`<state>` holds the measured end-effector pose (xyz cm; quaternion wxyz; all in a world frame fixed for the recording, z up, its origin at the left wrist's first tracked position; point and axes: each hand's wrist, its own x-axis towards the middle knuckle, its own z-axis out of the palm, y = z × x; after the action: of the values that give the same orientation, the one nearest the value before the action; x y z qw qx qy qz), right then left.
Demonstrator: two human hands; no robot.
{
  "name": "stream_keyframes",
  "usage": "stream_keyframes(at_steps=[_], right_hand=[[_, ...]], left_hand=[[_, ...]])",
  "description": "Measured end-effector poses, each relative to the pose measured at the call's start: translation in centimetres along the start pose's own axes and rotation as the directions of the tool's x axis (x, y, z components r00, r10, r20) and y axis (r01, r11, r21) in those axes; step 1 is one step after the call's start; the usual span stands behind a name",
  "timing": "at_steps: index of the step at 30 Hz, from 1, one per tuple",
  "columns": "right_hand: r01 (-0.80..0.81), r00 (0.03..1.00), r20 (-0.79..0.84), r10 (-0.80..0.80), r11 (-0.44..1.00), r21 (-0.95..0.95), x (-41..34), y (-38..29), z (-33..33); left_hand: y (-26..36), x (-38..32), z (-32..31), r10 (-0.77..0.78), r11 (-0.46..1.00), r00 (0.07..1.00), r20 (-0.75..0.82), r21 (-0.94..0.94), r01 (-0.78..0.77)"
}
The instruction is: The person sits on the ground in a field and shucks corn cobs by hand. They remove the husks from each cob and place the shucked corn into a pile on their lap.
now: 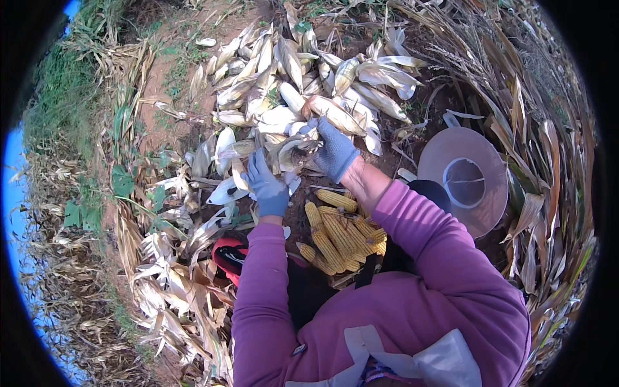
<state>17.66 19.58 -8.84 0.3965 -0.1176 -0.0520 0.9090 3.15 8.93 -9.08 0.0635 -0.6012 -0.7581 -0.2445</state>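
Both my hands wear grey work gloves and are over the near edge of a heap of corn ears in pale dry husks (285, 63). Between them is one ear in a darkened, partly loosened husk (290, 152). My right hand (333, 150) grips its right end with curled fingers. My left hand (268, 188) lies against the husks on the left, back of the hand up; its fingertips are partly hidden, so its hold is unclear. Bare yellow corn cobs (341, 232) are piled just below my hands, close to my body.
A wide-brimmed straw-coloured hat (425, 155) lies crown-down at my right. Stripped husks (169, 290) cover the ground at left, beside a red and black shoe (229, 259). Dry corn stalks (541, 145) are stacked along the right. Bare reddish soil (164, 96) shows at upper left.
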Motion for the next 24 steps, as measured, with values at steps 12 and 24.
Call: stream_keyframes(at_steps=[12, 24], right_hand=[[-0.283, 0.959, 0.072, 0.276, 0.951, 0.122, -0.4, 3.2, 0.5], [-0.074, 0.704, -0.056, 0.708, -0.005, -0.997, -6.4, 4.0, 2.4]], left_hand=[[-0.3, -0.3, 2.8, -0.475, 0.053, 0.836, 0.273, -0.94, 0.337], [-6.5, 4.2, -7.6, -0.787, -0.225, 0.529, 0.318, -0.946, 0.235]])
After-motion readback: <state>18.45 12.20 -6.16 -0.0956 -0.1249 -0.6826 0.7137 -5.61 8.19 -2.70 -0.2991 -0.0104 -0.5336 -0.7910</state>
